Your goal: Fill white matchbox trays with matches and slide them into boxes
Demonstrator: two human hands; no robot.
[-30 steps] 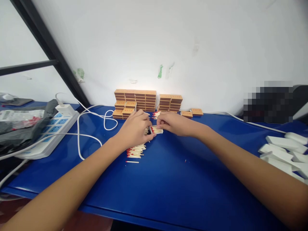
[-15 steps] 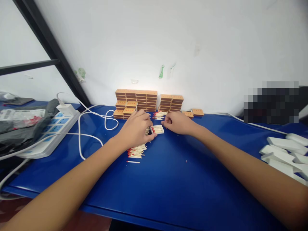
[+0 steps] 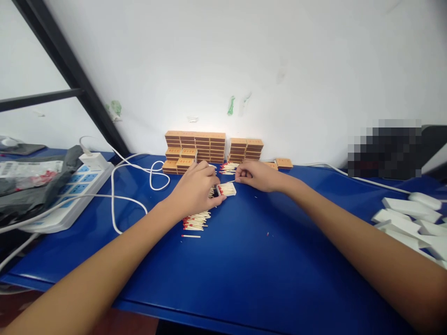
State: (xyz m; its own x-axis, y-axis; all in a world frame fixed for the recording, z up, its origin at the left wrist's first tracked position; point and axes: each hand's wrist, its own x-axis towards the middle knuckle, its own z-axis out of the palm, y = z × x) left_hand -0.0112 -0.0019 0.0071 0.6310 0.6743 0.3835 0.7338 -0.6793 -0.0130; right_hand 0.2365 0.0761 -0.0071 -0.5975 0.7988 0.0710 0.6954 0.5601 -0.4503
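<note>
My left hand (image 3: 199, 188) is closed around the left end of a small white matchbox tray (image 3: 234, 191), thumb at its near side. Red-headed matches (image 3: 226, 189) lie side by side in that tray. Just right of it, my right hand (image 3: 256, 176) pinches a single match (image 3: 230, 181) by its plain end, over the tray's far edge. Behind the hands lies a small heap of matches (image 3: 228, 168). A larger pile of matches (image 3: 196, 220) spreads below my left hand, partly covered by it, with one loose match (image 3: 191, 236) in front.
Stacked matchboxes (image 3: 209, 148) stand along the wall, with a second stack (image 3: 246, 148) and a lone matchbox (image 3: 284, 163) further right. A power strip (image 3: 75, 190) and white cables (image 3: 112, 195) occupy the left. White blocks (image 3: 412, 209) are piled at the right.
A match now shows between my right fingertips, beside the tray; none was visible there before. My left hand keeps its hold. The whole view has shifted slightly.
</note>
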